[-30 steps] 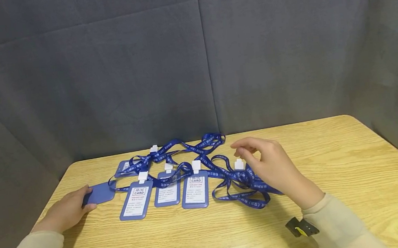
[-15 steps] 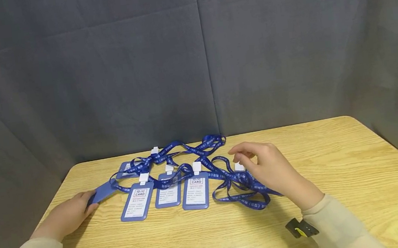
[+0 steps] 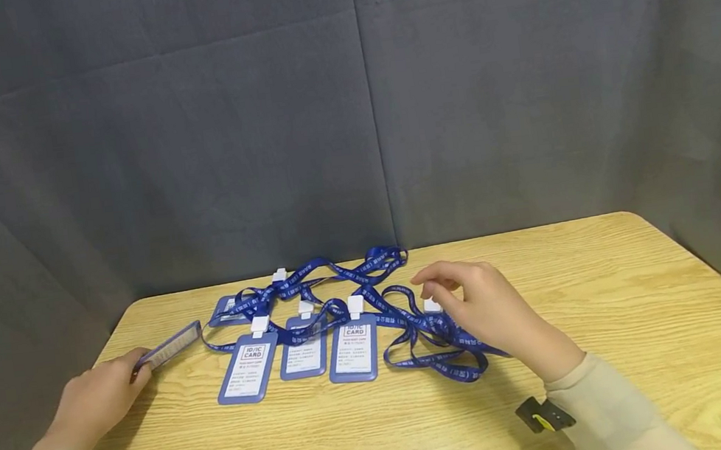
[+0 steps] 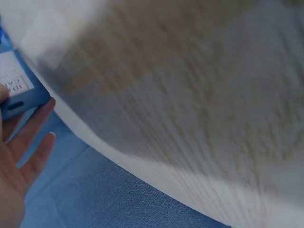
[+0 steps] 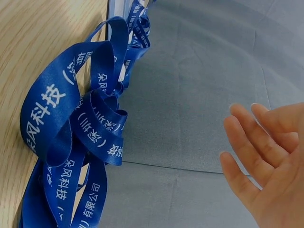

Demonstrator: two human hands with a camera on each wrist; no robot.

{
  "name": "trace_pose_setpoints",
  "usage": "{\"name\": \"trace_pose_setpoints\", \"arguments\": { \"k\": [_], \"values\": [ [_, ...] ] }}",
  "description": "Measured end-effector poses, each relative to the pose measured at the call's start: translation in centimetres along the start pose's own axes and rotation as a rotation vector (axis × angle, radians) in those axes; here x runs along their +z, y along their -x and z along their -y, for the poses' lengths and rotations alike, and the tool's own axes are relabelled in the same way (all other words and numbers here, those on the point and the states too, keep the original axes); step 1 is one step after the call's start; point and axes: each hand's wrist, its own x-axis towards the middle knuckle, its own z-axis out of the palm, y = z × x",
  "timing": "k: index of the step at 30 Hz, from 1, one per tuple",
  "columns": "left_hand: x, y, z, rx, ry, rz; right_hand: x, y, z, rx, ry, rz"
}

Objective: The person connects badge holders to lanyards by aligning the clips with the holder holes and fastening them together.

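At the left side of the table, my left hand [image 3: 96, 396] pinches a blue ID card holder [image 3: 170, 346] by its end, tipped up on edge with the printed face showing. The left wrist view shows the same card holder [image 4: 19, 83] between thumb and fingers, with its slot at the near end. My right hand [image 3: 486, 303] is held over a heap of blue lanyards [image 3: 457, 366], fingers loosely bent and holding nothing. In the right wrist view this hand [image 5: 266, 152] is apart from the printed lanyard loops [image 5: 52, 104].
Three card holders lie face up in a row, the leftmost card holder [image 3: 248, 368] slanted. Behind them another card holder [image 3: 226, 311] is partly under crossed lanyard straps [image 3: 312, 267]. A grey curtain [image 3: 347, 108] stands behind the wooden table [image 3: 358, 440].
My left hand has turned the card holder from lying flat, blank side up, to tipped on edge with its print visible, and shifted slightly left. The right hand is nearly still.
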Motion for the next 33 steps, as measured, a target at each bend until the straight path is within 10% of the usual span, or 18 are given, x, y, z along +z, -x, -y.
{"name": "trace_pose_setpoints", "arguments": {
  "k": [18, 26, 33],
  "values": [
    [-3.6, -0.5, -3.9, -0.182, 0.281, -0.277, 0.0, 0.2, 0.0, 0.001, 0.002, 0.009],
    [-3.7, -0.8, -5.2, -0.147, 0.333, -0.320, 0.1, 0.1, 0.0, -0.002, -0.004, 0.015],
    [-3.4, -1.0, -5.1, -0.034, 0.182, -0.247, 0.1, 0.1, 0.1, -0.006, 0.008, 0.016]
  ]
}}
